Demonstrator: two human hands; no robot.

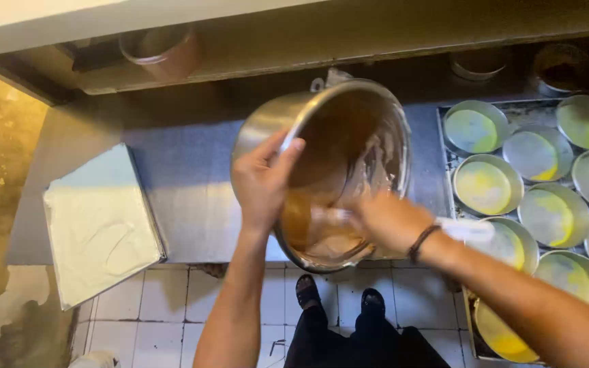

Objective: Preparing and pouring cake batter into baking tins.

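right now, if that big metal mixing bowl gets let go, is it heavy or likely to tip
The bowl is tilted, held at the rim by the left hand, so it would probably rock back. Batter pooled inside likely makes it bottom-heavy. Its smeared steel probably feels slippery.

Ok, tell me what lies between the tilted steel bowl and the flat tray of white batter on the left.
Only bare steel tabletop lies between the steel bowl and the batter tray, as the head view shows; nothing stands there.

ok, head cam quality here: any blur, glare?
Head view: right hand smeared by motion blur inside the steel bowl; left hand on the rim fairly sharp; bright glare on the bowl's outer wall; top shelf dim; round pans soft, yellow-tinted.
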